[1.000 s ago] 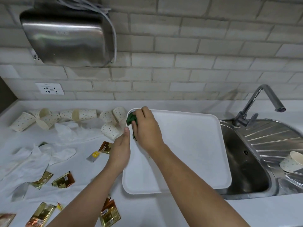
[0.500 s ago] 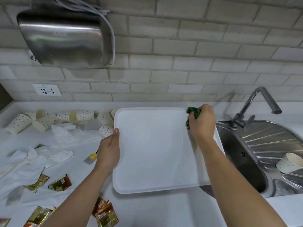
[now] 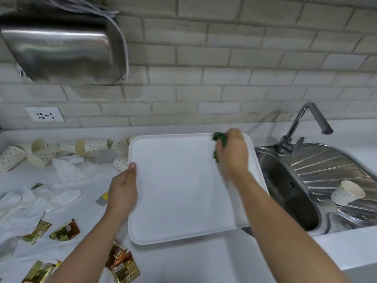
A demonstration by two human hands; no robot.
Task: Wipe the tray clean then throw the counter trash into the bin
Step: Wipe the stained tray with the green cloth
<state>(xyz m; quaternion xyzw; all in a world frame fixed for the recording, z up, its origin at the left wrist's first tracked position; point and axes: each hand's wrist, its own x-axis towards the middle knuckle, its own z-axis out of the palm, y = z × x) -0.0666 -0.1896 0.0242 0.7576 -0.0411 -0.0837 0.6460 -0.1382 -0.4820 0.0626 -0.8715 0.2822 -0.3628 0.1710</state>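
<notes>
Your right hand (image 3: pixel 232 154) gripped a green cloth (image 3: pixel 220 137) against the far right corner of the white tray (image 3: pixel 179 190), which lay on the counter (image 3: pixel 193 262), its right edge over the sink (image 3: pixel 285 190). Your left hand (image 3: pixel 122 193) clasped the tray's left rim, paper cups (image 3: pixel 93 145) and wrappers (image 3: pixel 64 231) strewn nearby.

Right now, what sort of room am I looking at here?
Most likely a shared kitchenette or break-room pantry: a stainless steel sink with a faucet set in a white counter, a steel hand dryer on the tiled wall, and dotted paper cups littering the counter.
</notes>
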